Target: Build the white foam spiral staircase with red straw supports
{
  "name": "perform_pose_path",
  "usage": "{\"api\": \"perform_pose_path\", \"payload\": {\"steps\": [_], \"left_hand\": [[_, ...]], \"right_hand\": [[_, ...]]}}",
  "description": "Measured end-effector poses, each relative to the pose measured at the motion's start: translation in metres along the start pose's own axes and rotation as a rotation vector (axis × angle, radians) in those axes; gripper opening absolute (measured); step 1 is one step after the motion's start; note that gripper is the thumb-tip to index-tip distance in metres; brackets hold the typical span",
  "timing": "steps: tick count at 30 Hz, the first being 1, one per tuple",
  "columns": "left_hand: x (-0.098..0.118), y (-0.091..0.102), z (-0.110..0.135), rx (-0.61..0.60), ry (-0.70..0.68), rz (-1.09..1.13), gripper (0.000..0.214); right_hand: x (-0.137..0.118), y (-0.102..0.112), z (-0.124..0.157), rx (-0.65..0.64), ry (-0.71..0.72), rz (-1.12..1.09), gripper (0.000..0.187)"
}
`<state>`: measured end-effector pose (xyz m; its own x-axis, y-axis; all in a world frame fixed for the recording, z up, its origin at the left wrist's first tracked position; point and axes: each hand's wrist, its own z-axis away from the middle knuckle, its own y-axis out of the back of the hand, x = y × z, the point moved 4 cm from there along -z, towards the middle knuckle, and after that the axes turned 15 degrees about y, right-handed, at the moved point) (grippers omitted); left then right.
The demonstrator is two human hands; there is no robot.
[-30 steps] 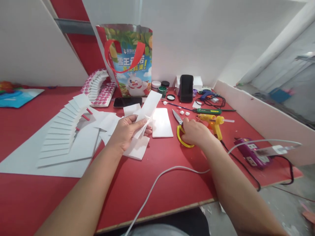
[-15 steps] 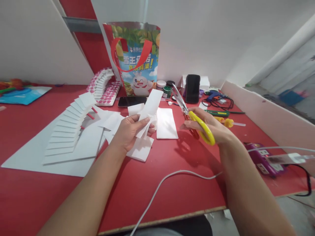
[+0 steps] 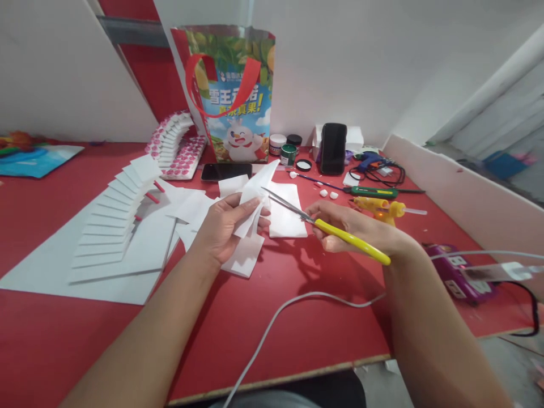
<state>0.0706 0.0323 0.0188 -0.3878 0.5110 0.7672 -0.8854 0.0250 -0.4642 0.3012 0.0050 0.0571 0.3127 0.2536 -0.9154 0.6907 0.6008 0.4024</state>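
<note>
Presently I log one left hand (image 3: 229,226), pinching folded white paper (image 3: 256,188) above the table (image 3: 306,334); one right hand (image 3: 351,222), holding scissors (image 3: 352,241) with a yellow handle, blades parted, tips at the paper, contact unclear to me. Outward: one white rectangle (image 3: 284,225), flat behind the blades; one yellow glue gun (image 3: 374,204), right; one white fanned stack (image 3: 110,221), left; one printed bag (image 3: 232,71), upright at the back.
</note>
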Motion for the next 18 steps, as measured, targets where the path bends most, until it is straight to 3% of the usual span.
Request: {"api": "perform_pose_path", "payload": {"steps": [5, 12, 18], "left_hand": [[0.004, 0.003, 0.0, 0.02, -0.053, 0.026, 0.024], [-0.011, -0.007, 0.002, -0.064, 0.105, -0.062, 0.024], [-0.015, -0.011, 0.001, -0.095, 0.138, -0.036, 0.02]], "right_hand": [[-0.003, 0.003, 0.002, 0.045, 0.013, 0.003, 0.067], [0.002, -0.002, -0.002, -0.009, 0.035, -0.034, 0.051], [0.004, -0.006, -0.004, -0.003, 0.007, -0.084, 0.049]]}}
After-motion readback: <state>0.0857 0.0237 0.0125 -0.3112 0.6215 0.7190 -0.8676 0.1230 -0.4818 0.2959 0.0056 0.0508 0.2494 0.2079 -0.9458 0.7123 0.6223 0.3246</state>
